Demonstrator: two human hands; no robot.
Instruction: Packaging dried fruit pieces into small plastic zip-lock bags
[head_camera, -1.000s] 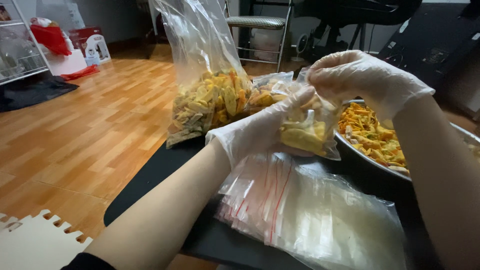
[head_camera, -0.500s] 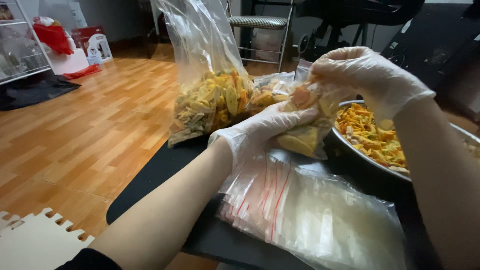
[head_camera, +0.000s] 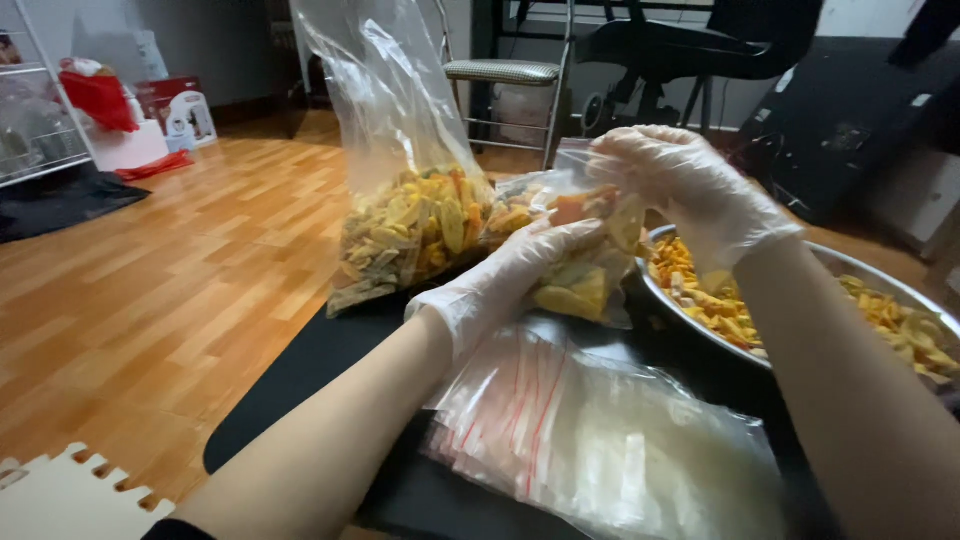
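Observation:
Both my hands wear thin clear gloves. My left hand (head_camera: 505, 278) cups the side and bottom of a small clear zip bag (head_camera: 585, 280) filled with yellow and orange dried fruit and vegetable chips. My right hand (head_camera: 690, 190) grips the top of that same small bag from above. A stack of empty small zip bags with red seal strips (head_camera: 590, 440) lies just below my hands. A big clear bag of mixed chips (head_camera: 415, 225) stands upright to the left. To the right, a metal bowl (head_camera: 850, 270) holds loose chips.
Everything rests on a low black table (head_camera: 300, 370) over a wooden floor (head_camera: 150, 300). A white foam mat piece (head_camera: 60, 500) lies at the bottom left. A chair (head_camera: 505, 75) and dark furniture stand behind; a wire shelf and red bag are at far left.
My left hand slid from the small bag's front to under it, and my right hand has pinched the bag's top closer together. The bag tilted slightly.

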